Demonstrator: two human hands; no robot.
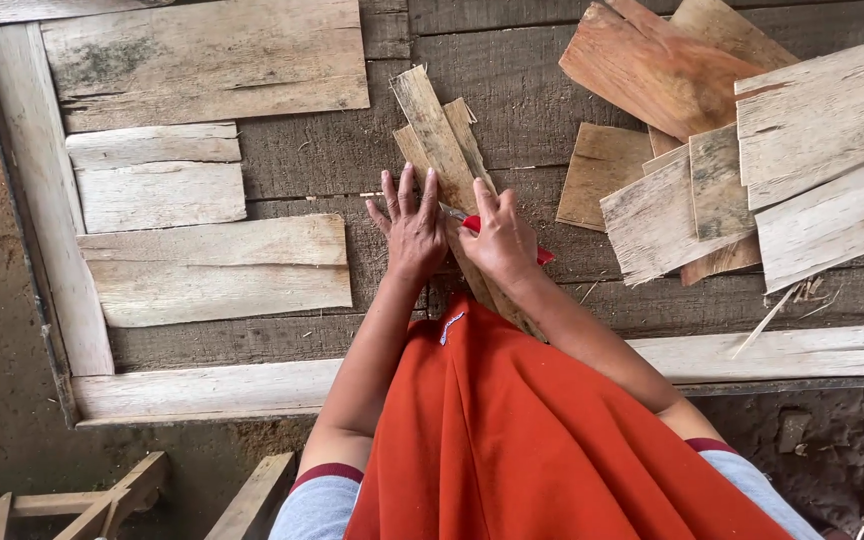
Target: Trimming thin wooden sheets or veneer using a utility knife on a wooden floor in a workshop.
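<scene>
1. Left hand point(414, 232): fingers point(408, 190) spread wide, pressed flat on narrow wood strips point(439, 140) lying mid-bench point(522, 90).
2. Right hand point(499, 240): fingers curled tight around a red-handled tool point(472, 224), resting on the same strips.

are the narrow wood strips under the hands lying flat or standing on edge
Flat. The strips lie broad face up on the bench, overlapping. The left hand presses flat on them; the right hand holds a red-handled tool.
</scene>
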